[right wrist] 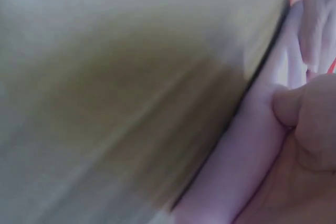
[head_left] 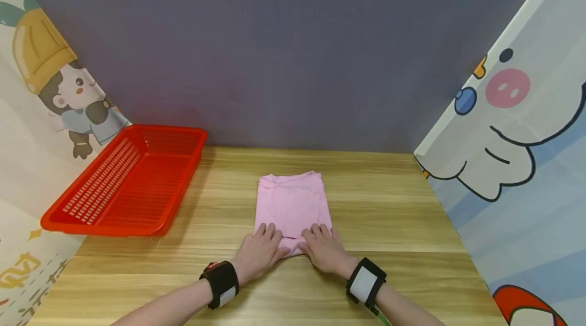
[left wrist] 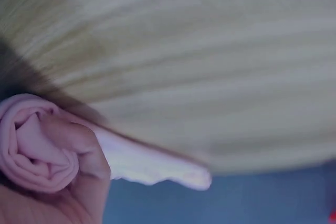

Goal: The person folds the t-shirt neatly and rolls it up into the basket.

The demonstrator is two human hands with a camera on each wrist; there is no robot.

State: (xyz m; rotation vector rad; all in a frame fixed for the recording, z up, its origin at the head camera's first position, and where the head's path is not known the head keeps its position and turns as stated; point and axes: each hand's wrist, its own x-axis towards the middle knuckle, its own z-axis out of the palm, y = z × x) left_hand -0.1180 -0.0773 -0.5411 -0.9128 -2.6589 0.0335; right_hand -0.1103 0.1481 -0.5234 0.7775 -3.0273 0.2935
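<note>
A folded pink cloth [head_left: 295, 204] lies on the table in the head view, its near end turned up into a roll. My left hand [head_left: 258, 252] grips the left side of that near end, fingers over the top. In the left wrist view the thumb [left wrist: 79, 140] bends against the spiral end of the rolled cloth [left wrist: 31, 150]. On the right side my right hand [head_left: 324, 250] holds the same near edge. Its thumb [right wrist: 289, 106] presses on the roll [right wrist: 241, 150] in the right wrist view.
At the left of the wooden table [head_left: 389, 204] stands a red plastic basket [head_left: 157, 183] with perforated sides. A dark grey panel [head_left: 293, 61] rises behind the table. Cartoon-printed sheets [head_left: 549, 163] flank both sides. Black bands [head_left: 221, 284] sit on both wrists.
</note>
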